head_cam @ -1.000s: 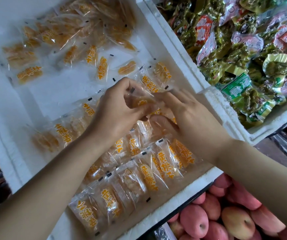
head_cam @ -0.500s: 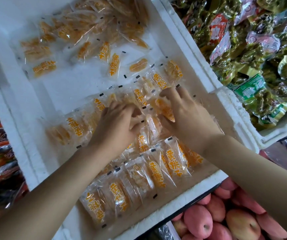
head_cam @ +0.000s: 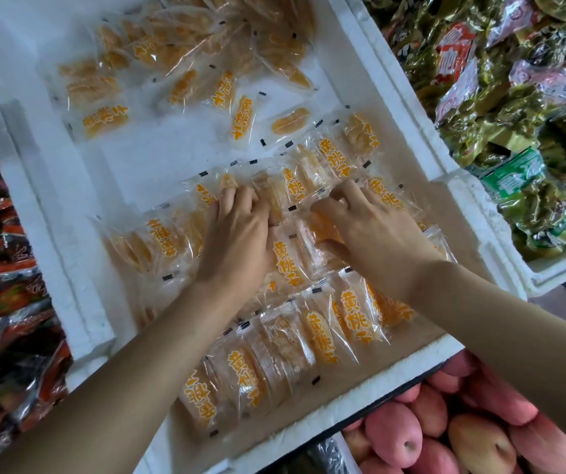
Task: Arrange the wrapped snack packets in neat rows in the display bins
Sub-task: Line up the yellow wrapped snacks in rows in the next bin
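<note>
The left hand (head_cam: 240, 241) and right hand (head_cam: 373, 234) covered several clear orange-printed snack packets (head_cam: 288, 260); pink apples (head_cam: 390, 436) ran off the bottom edge.

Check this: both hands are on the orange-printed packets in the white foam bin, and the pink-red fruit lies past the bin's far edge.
Wrong on one point: the head view shows the pink-red fruit at the near edge of the white foam bin. The left hand and right hand are on the orange-printed packets in it.

Clear orange-printed snack packets (head_cam: 319, 333): two overlapped rows, near end of white foam bin (head_cam: 52, 241); loose heap (head_cam: 206, 39) at far end.
</note>
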`<state>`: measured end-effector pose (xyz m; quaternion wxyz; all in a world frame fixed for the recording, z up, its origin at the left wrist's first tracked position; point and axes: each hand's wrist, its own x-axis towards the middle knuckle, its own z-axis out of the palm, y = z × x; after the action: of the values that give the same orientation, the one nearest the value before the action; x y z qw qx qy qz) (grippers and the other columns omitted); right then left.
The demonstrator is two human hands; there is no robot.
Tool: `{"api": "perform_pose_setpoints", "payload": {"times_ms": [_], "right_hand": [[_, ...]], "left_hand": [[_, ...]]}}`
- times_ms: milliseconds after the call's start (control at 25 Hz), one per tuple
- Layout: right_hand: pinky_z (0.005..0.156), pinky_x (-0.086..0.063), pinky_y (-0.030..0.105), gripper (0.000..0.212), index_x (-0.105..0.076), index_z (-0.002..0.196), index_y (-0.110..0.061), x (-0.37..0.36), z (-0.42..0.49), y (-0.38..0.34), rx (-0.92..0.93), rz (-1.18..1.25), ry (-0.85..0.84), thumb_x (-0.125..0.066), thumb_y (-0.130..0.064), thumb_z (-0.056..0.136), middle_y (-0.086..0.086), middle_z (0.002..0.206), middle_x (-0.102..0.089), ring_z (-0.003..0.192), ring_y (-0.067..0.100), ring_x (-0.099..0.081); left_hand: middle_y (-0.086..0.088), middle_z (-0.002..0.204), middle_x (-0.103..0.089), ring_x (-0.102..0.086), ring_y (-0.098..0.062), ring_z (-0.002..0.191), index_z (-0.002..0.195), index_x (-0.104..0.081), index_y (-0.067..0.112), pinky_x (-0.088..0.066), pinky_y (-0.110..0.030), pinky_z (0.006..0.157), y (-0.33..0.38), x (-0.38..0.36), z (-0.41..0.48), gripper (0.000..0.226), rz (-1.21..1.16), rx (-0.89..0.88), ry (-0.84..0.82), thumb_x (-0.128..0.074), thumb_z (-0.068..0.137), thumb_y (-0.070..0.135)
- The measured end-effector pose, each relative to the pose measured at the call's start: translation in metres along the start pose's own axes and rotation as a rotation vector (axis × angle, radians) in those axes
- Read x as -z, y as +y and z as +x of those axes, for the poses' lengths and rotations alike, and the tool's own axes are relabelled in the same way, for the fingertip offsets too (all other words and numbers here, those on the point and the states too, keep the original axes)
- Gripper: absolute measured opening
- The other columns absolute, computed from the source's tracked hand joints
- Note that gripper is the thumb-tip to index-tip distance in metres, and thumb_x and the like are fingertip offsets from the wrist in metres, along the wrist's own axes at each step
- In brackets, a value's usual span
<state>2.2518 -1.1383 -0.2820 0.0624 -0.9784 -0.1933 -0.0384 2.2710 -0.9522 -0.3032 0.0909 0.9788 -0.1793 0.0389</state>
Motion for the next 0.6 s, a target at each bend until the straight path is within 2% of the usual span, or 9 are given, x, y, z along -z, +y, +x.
{"api": "perform_pose_setpoints", "payload": {"times_ms": [120,240,320,440,520,600], "right_hand": [[0.051,-0.051,0.033,0.049,-0.061,0.116,-0.013,0.0,-0.003,0.005,0.076,-0.03,0.002,-0.08,-0.021,0.072,0.015,0.109,-0.06,0.082,0.032,-0.065],[0.049,-0.05,0.03,0.06,-0.061,0.115,-0.012,0.003,-0.001,0.007,0.09,-0.046,-0.106,-0.085,-0.027,0.063,0.012,0.101,-0.06,0.077,0.028,-0.064],[0.052,-0.05,0.03,0.052,-0.062,0.111,-0.012,0.012,0.006,0.01,0.117,-0.046,-0.129,-0.079,-0.034,0.067,0.009,0.097,-0.06,0.08,0.026,-0.063],[0.072,-0.051,0.036,0.033,-0.056,0.118,-0.014,0.028,0.037,0.011,0.094,0.063,-0.044,-0.059,-0.028,0.088,0.007,0.113,-0.056,0.101,0.026,-0.058],[0.087,-0.048,0.039,0.034,-0.048,0.129,-0.017,0.029,0.072,0.015,-0.004,0.157,0.012,-0.048,-0.022,0.096,0.004,0.127,-0.049,0.116,0.023,-0.048],[0.095,-0.043,0.04,0.039,-0.044,0.134,-0.02,0.02,0.111,0.021,-0.056,0.172,-0.031,-0.048,-0.02,0.096,0.002,0.135,-0.045,0.124,0.023,-0.042]], "left_hand": [[-0.013,0.098,-0.06,-0.051,-0.034,0.101,0.093,-0.068,0.004,-0.039,-0.043,0.085,-0.002,-0.005,0.003,0.021,0.086,-0.011,0.011,-0.065,0.083,0.021],[-0.014,0.099,-0.061,-0.052,-0.034,0.099,0.101,-0.065,0.003,-0.041,-0.043,0.083,-0.002,-0.005,0.0,0.026,0.08,-0.016,0.025,-0.064,0.083,0.021],[-0.013,0.097,-0.06,-0.053,-0.032,0.094,0.102,-0.062,0.004,-0.043,-0.041,0.079,-0.002,0.001,-0.001,0.026,0.025,-0.012,0.056,-0.059,0.086,0.024],[-0.009,0.097,-0.058,-0.054,-0.028,0.091,0.099,-0.059,0.008,-0.041,-0.038,0.079,-0.007,0.017,0.015,0.023,-0.112,-0.015,0.142,-0.046,0.092,0.025],[-0.009,0.11,-0.057,-0.052,-0.028,0.101,0.109,-0.059,0.009,-0.037,-0.037,0.086,-0.016,0.024,0.038,0.021,-0.213,0.037,0.135,-0.051,0.095,0.022],[-0.01,0.123,-0.052,-0.048,-0.028,0.114,0.122,-0.054,0.009,-0.035,-0.037,0.095,-0.028,0.026,0.067,0.027,-0.303,0.159,0.096,-0.051,0.097,0.021]]}}
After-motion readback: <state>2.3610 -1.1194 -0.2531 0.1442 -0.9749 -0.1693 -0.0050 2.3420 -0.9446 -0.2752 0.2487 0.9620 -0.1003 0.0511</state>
